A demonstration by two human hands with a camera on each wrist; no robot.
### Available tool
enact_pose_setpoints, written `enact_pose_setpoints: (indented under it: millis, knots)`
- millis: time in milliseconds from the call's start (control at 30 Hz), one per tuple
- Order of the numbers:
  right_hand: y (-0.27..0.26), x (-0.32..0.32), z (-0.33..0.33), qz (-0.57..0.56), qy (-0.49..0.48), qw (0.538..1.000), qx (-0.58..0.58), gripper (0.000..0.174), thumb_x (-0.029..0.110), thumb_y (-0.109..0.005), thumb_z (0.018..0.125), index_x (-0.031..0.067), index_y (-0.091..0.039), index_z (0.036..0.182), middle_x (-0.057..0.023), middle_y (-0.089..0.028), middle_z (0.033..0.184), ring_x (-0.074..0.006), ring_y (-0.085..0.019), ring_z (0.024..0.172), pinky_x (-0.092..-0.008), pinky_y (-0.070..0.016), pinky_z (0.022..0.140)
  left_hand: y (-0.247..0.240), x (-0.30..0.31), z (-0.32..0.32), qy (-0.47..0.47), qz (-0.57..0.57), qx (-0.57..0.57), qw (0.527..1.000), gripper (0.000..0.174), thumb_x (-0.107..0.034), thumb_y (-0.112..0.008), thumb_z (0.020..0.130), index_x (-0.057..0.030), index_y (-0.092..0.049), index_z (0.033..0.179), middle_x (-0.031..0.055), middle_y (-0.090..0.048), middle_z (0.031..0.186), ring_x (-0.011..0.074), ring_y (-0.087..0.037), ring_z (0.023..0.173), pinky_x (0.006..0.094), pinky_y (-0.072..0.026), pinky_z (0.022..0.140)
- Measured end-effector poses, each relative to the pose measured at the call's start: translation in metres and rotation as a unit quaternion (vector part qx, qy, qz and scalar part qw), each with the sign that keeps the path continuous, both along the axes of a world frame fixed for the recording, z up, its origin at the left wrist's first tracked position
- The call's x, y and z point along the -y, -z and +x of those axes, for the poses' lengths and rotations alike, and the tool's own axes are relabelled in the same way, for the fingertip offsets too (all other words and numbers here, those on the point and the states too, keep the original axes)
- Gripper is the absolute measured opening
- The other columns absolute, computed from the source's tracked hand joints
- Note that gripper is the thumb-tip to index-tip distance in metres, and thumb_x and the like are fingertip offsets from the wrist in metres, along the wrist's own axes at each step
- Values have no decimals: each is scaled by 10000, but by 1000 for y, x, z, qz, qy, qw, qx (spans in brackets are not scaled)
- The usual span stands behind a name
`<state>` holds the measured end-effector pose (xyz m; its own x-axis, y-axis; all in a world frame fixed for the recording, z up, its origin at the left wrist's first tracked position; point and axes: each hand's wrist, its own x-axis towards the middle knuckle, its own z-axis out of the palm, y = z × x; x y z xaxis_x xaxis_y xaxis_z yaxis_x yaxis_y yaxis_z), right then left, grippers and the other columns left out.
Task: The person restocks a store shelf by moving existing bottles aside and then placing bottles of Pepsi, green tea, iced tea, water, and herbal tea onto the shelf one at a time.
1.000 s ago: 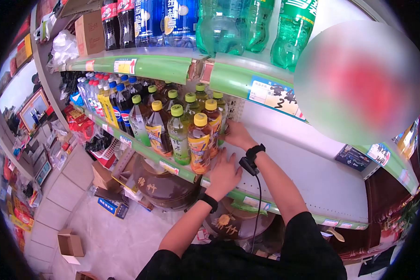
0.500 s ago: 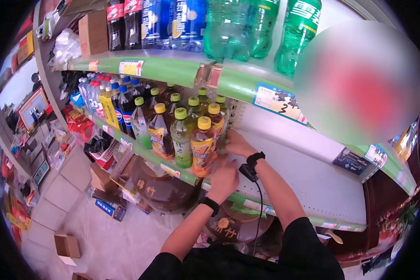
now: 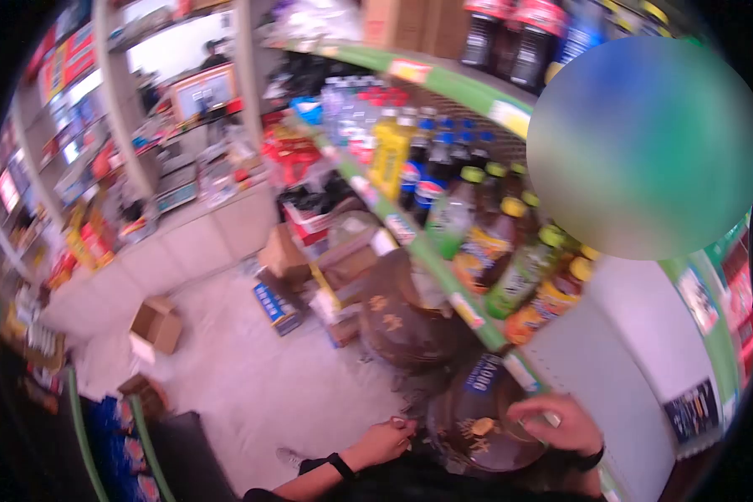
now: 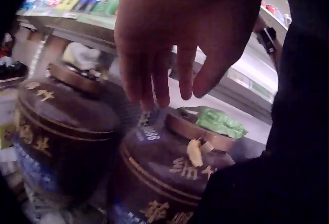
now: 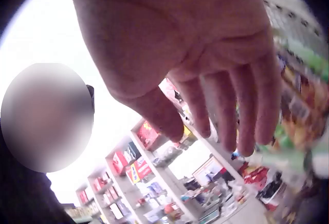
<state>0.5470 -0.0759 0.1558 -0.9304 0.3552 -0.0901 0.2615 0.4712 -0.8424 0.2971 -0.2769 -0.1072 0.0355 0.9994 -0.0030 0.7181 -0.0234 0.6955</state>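
Observation:
My left hand hangs low in front of the shelf with nothing in it; the left wrist view shows its fingers pointing loosely down. Over the shelf's front edge is my right hand, also bare, its fingers extended in the right wrist view. Beyond the hands, tea bottles stand grouped on the lower shelf. An orange-labelled bottle with a yellow cap is at the front, beside a green-labelled bottle. Below my hands sits a dark brown jar with gold lettering, a green packet on top.
A second brown jar stands to the left. Cola bottles and yellow bottles continue along the shelf. An open cardboard box lies on the pale floor. At the left is a counter.
Both hands have left the tea bottles and drawn back toward the body. The head view has swung left, showing more of the floor and counter.

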Motion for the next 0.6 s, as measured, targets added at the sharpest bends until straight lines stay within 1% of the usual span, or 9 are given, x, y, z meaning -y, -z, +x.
enact_pose_setpoints:
  millis: [67,100,167,200,233,300,400,533,600]
  knots:
    - [53,28,-45,-190,23,981,35,369,129,-668,1012,-9,-624,1351,-110,-732,1218,-161,-695,1096,-314,-555,956,25,44,-23,-55,-34,-16,998,292,-231,-619,956,-101,-695,1207,161,-693,1101,374,-679,999,479,-566,854]
    - [86,45,-75,-183,46,980,57,376,149,-671,1013,9,-618,1359,-111,-728,1215,-164,-701,1062,-315,-567,922,30,66,-36,-83,-51,-22,995,299,-237,-614,960,-104,-694,1216,161,-692,1102,373,-679,1002,482,-564,855]
    - [129,100,-134,-50,53,991,113,401,230,-729,964,33,-655,1305,-156,-736,1155,-217,-731,990,-348,-577,870,25,106,-57,-153,-49,-3,987,305,-235,-609,964,-102,-688,1226,157,-692,1101,375,-679,1000,487,-561,856]
    - [148,124,-158,71,-38,995,58,392,255,-715,950,35,-669,1271,-181,-721,1151,-311,-727,1000,-391,-577,875,22,126,-67,-189,-46,6,981,307,-235,-607,966,-101,-685,1231,156,-692,1100,376,-679,999,490,-559,857]
    - [153,149,-184,110,-126,986,25,363,203,-717,937,33,-680,1255,-176,-737,1074,-327,-728,954,-385,-583,845,22,146,-77,-219,-38,10,975,310,-237,-609,966,-99,-683,1233,157,-691,1097,376,-679,1000,491,-558,856]
    - [148,198,-234,86,-268,959,30,367,221,-703,945,51,-675,1269,-174,-727,1063,-338,-717,938,-395,-576,831,26,185,-98,-277,-18,17,961,315,-241,-615,966,-94,-679,1237,160,-689,1090,377,-679,1001,495,-556,855]
    - [145,255,-295,73,-374,924,30,377,259,-676,962,71,-646,1287,-195,-710,1138,-404,-687,1007,-453,-565,885,16,246,-126,-355,-40,5,934,313,-253,-624,967,-87,-679,1226,161,-689,1071,375,-678,1006,493,-554,853]
    - [153,312,-374,130,-444,886,9,395,293,-683,959,74,-660,1287,-198,-713,1154,-406,-682,1032,-453,-551,921,22,327,-160,-447,-59,-16,892,309,-257,-637,958,-90,-677,1215,156,-693,1046,372,-679,1003,499,-552,849]
    - [159,339,-410,161,-457,875,-26,378,275,-679,959,91,-648,1288,-196,-711,1107,-407,-682,999,-474,-553,871,25,371,-170,-504,-49,-21,862,299,-236,-638,948,-91,-673,1207,166,-696,1035,385,-681,989,515,-555,836]
